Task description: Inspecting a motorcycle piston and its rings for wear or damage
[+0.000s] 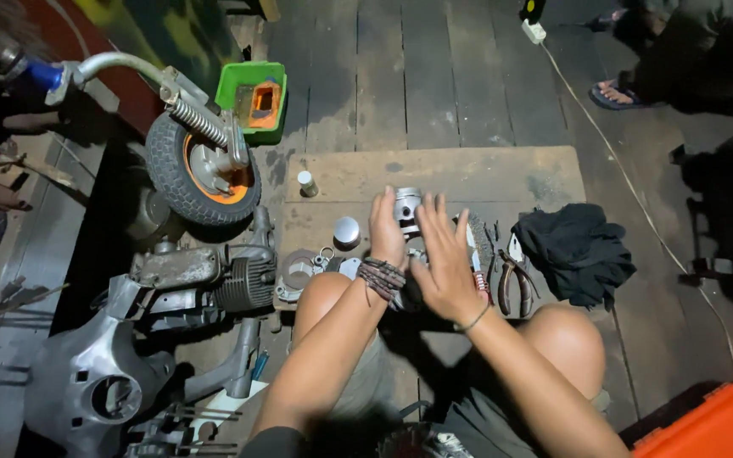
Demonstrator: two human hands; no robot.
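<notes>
My left hand (386, 227), with a beaded bracelet on its wrist, is raised over a cardboard sheet (468, 174), fingers stretched out. Its fingertips are right next to a silver piston (408, 206); whether they touch it I cannot tell. Just to the right, my right hand (447, 265) is held flat with spread fingers and a thin band on the wrist, holding nothing. Both hands hover above small metal parts lying between my bare knees.
A dismantled scooter lies at left: a small wheel (201, 170), a finned engine (235, 284), a grey body shell (95, 382). Nearby are a green tray (252, 95), small bottle (306, 183), round silver cap (347, 231), pliers (515, 287), black cloth (574, 250), orange case (714, 424). Another person's sandalled foot (617, 93) is at top right.
</notes>
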